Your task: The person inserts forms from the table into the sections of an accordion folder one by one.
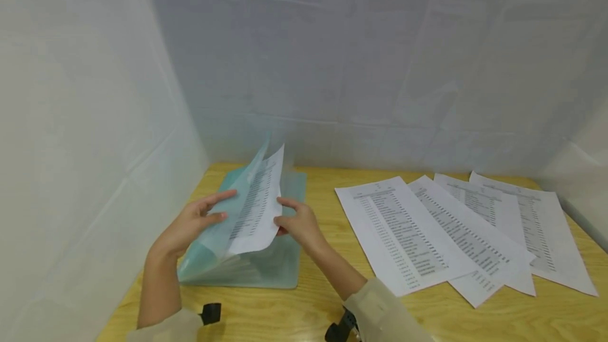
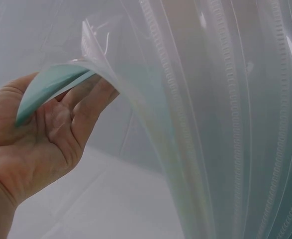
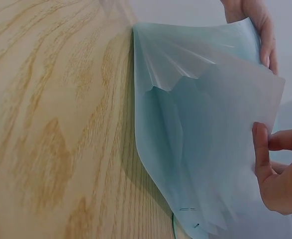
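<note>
Left hand (image 1: 190, 224) props the folder (image 1: 266, 263) sleeves open; right hand (image 1: 296, 223), at 3 o'clock, pinches a printed sheet (image 1: 254, 207), which could crumple if forced.

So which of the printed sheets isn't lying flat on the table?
The sheet standing in the green folder, pinched by the right hand; the other four lie flat.
</note>
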The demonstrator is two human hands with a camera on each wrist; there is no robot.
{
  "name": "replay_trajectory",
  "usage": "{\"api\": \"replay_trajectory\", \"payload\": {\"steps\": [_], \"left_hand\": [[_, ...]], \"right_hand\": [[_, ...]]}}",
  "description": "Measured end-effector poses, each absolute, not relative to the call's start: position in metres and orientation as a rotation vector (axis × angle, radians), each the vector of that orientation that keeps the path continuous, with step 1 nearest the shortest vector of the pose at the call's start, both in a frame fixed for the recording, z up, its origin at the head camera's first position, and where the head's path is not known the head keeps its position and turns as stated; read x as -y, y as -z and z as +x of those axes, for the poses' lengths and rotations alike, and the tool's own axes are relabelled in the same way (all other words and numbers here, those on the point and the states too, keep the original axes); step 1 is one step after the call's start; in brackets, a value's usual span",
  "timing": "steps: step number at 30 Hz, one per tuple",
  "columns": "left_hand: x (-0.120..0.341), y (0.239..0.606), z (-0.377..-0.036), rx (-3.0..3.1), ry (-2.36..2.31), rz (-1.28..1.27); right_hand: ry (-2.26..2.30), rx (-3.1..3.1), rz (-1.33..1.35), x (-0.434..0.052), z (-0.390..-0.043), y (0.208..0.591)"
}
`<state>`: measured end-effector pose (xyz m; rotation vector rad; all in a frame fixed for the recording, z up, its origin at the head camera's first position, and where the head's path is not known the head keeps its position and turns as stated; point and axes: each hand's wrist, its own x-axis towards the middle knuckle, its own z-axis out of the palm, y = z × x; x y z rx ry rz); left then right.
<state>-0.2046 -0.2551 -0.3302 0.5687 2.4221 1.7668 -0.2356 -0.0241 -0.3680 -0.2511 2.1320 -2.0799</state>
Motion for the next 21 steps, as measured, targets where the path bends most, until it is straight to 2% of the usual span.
{"api": "replay_trajectory", "payload": {"steps": [21], "left_hand": [[0.253, 0.33, -0.204, -2.392, -1.78, 0.591]], "right_hand": [[2.0, -2.221, -0.302, 0.039, -0.239, 0.381]]}}
